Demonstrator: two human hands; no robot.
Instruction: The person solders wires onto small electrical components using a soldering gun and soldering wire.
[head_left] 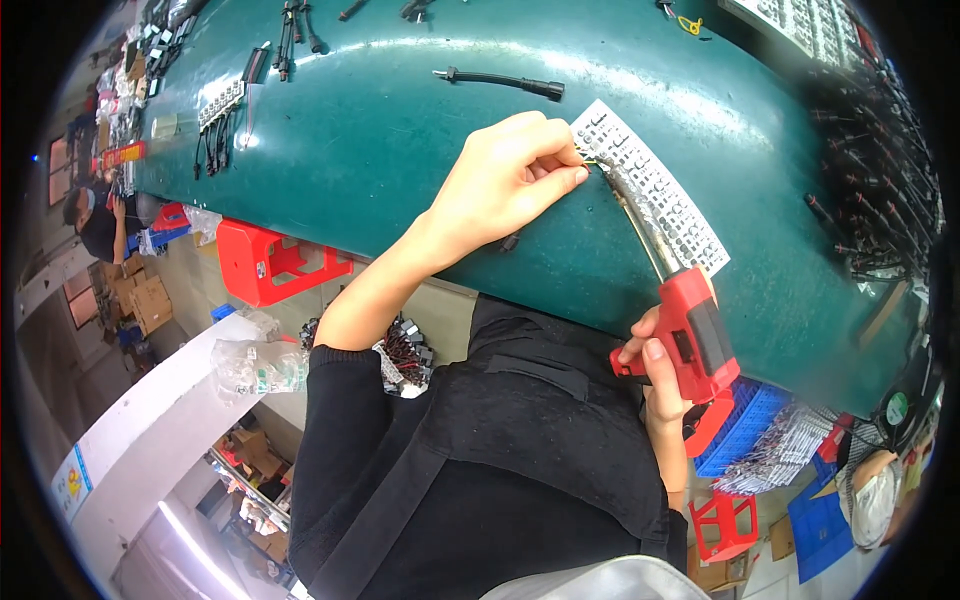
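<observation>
Some bendy-looking wires (592, 162) at one o'clock, left hand (505, 178) pinching.
Right hand (661, 376) grips soldering gun (694, 328); I'd pinch wires near the tips.

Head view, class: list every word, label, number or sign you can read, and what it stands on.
None reads clearly.
White board: marks too small.
Red stool: label too small.
Green label on round black thing: too small.
Poster, lower left: blurred.
Red-and-yellow strip, upper left: blurred.

chunky red-and-black soldering gun (697, 335), tilted, long metal nose up by the board, whitish circuit board panel (668, 200), lots of little dark bits, slanted on the green tabletop (400, 140), skinny wires (591, 162) pinched at its edge
</observation>
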